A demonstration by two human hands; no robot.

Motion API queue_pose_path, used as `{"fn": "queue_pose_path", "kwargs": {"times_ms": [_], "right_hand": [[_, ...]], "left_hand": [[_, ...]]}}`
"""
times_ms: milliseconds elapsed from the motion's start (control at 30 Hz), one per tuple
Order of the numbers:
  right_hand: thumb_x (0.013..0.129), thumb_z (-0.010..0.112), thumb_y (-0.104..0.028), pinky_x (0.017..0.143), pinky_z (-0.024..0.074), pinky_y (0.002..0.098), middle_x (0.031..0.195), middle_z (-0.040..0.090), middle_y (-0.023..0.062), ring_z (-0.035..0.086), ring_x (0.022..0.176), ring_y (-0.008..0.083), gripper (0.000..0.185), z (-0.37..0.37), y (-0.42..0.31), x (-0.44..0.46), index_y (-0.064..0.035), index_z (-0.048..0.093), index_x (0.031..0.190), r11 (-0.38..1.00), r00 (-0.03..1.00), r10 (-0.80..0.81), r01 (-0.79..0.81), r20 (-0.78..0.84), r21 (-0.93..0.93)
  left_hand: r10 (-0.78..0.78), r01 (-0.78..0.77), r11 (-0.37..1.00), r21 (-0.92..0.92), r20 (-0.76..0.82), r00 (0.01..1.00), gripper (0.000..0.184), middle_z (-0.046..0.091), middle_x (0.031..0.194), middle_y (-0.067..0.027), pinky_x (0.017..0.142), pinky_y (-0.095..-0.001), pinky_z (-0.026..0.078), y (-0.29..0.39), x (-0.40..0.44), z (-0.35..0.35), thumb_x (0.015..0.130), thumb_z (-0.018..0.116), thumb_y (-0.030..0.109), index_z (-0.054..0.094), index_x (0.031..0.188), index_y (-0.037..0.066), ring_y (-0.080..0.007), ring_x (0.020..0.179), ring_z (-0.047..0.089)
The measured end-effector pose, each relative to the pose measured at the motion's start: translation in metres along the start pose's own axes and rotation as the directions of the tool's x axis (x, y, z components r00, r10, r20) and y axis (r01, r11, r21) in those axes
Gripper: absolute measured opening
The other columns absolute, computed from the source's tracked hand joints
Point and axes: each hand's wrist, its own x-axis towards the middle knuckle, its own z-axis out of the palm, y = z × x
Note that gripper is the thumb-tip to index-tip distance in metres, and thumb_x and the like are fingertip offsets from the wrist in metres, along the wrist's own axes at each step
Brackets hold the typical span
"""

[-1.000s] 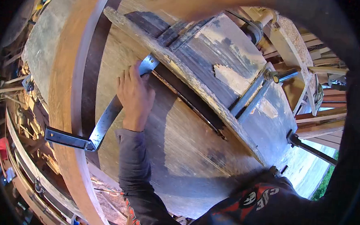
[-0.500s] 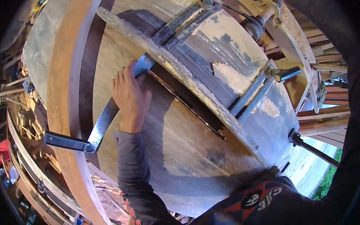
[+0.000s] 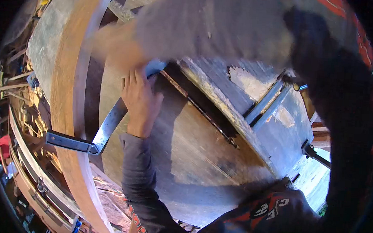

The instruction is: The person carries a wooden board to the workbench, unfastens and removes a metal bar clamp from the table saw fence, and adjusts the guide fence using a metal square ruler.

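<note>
My left hand [image 3: 141,101] lies over the metal blade of a try square [image 3: 110,125], gripping it against the broad wooden surface [image 3: 200,172]. The square's dark stock [image 3: 71,143] crosses the curved wooden beam [image 3: 68,80] on the left. My right hand [image 3: 116,47] is smeared by motion above the blade's far end, near the beam. Its fingers cannot be made out. A narrow dark-brown strip or slot [image 3: 199,108] runs diagonally from the blade's end across the wood.
A rough-edged board [image 3: 225,99] slants across the surface, with a metal clamp [image 3: 269,102] over it. Another dark clamp bar [image 3: 315,155] stands at the right. Scrap wood [image 3: 30,112] and a red cloth [image 3: 1,151] lie beyond the beam on the left.
My right arm has swung in from the upper right to the left, and its sleeve now covers the upper clamp. My left hand and the try square stay almost where they were.
</note>
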Motion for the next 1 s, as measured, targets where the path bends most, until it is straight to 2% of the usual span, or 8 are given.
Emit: {"fn": "queue_pose_path", "kwargs": {"times_ms": [167, 333, 400, 567, 700, 767, 833, 1000], "right_hand": [[0.089, 0.067, -0.040, 0.107, 0.0407, 0.0516, 0.114, 0.072, 0.0069, 0.064, 0.113, 0.0287, 0.032, -0.045, -0.016, -0.009, -0.0111, 0.079, 0.096, 0.983, 0.826, 0.164, -0.091, 0.540, -0.160], [0.088, 0.059, -0.017, 0.081, 0.0504, 0.0528, 0.093, 0.067, 0.0267, 0.064, 0.091, 0.0434, 0.029, -0.080, 0.027, -0.060, 0.0063, 0.065, 0.104, 0.778, 0.881, 0.430, -0.472, 0.195, 0.414], [0.086, 0.059, -0.016, 0.087, 0.0484, 0.0523, 0.102, 0.063, 0.0298, 0.062, 0.099, 0.0433, 0.030, -0.065, 0.053, -0.122, 0.0075, 0.060, 0.105, 0.940, 0.983, 0.093, -0.034, -0.159, 0.339], [0.105, 0.049, -0.041, 0.096, 0.0464, 0.0506, 0.128, 0.056, 0.0323, 0.057, 0.121, 0.0417, 0.050, -0.064, 0.046, -0.280, 0.0056, 0.056, 0.122, 0.842, 0.659, 0.398, -0.539, 0.638, 0.032], [0.106, 0.043, -0.047, 0.095, 0.0480, 0.0513, 0.123, 0.059, 0.0358, 0.060, 0.117, 0.0430, 0.057, -0.034, 0.028, -0.294, 0.0059, 0.061, 0.120, 0.777, 0.757, 0.526, -0.613, 0.386, 0.144], [0.106, 0.035, -0.053, 0.089, 0.0496, 0.0547, 0.107, 0.065, 0.0366, 0.064, 0.105, 0.0471, 0.067, -0.069, 0.024, -0.229, 0.0061, 0.067, 0.105, 0.615, 0.317, 0.560, -0.778, 0.765, -0.128], [0.106, 0.031, -0.055, 0.083, 0.0499, 0.0574, 0.091, 0.067, 0.0345, 0.065, 0.095, 0.0511, 0.075, -0.040, 0.026, -0.238, 0.0067, 0.069, 0.090, 0.496, 0.333, 0.670, -0.866, 0.664, -0.066], [0.104, 0.036, -0.060, 0.087, 0.0485, 0.0543, 0.114, 0.068, 0.0310, 0.066, 0.097, 0.0457, 0.073, -0.011, 0.054, -0.279, 0.0057, 0.059, 0.126, 0.216, 0.374, 0.575, -0.927, 0.727, 0.306]], "left_hand": [[-0.038, 0.038, 0.999, 0.012, 0.035, 0.999, 0.068, 0.061, 0.114, -0.0171, 0.093, -0.0481, 0.042, 0.001, 0.000, -0.004, 0.066, 0.071, 0.000, 0.053, 0.132, 0.005, -0.0392, 0.109, 0.057], [-0.013, 0.013, 1.000, 0.014, 0.020, 1.000, 0.074, 0.061, 0.110, -0.0161, 0.091, -0.0460, 0.042, -0.002, 0.001, -0.003, 0.063, 0.079, 0.005, 0.052, 0.132, 0.004, -0.0370, 0.105, 0.058], [-0.042, 0.043, 0.999, -0.013, 0.057, 0.997, 0.070, 0.062, 0.109, -0.0159, 0.091, -0.0456, 0.042, 0.005, 0.003, -0.013, 0.064, 0.078, 0.007, 0.053, 0.130, 0.004, -0.0363, 0.104, 0.058], [-0.010, 0.010, 1.000, 0.001, -0.014, 1.000, 0.063, 0.063, 0.111, -0.0160, 0.091, -0.0466, 0.043, -0.002, 0.001, -0.002, 0.069, 0.071, 0.002, 0.054, 0.129, 0.005, -0.0372, 0.106, 0.058], [-0.073, 0.073, 0.997, -0.009, 0.039, 0.997, 0.058, 0.063, 0.114, -0.0158, 0.094, -0.0478, 0.044, 0.000, 0.002, 0.000, 0.074, 0.067, -0.002, 0.054, 0.130, 0.005, -0.0381, 0.110, 0.058], [-0.033, 0.033, 0.999, 0.006, 0.030, 0.999, 0.059, 0.063, 0.112, -0.0154, 0.092, -0.0476, 0.043, -0.001, 0.003, -0.002, 0.073, 0.070, 0.000, 0.054, 0.130, 0.005, -0.0370, 0.108, 0.058], [0.013, -0.013, 1.000, 0.016, 0.020, 1.000, 0.061, 0.062, 0.111, -0.0150, 0.091, -0.0474, 0.043, -0.001, 0.001, -0.002, 0.072, 0.072, 0.003, 0.053, 0.130, 0.005, -0.0359, 0.106, 0.059], [-0.054, 0.053, 0.998, 0.025, 0.022, 0.998, 0.060, 0.064, 0.117, -0.0159, 0.095, -0.0484, 0.043, -0.001, 0.001, 0.002, 0.074, 0.067, -0.002, 0.055, 0.132, 0.006, -0.0386, 0.113, 0.058]]}}
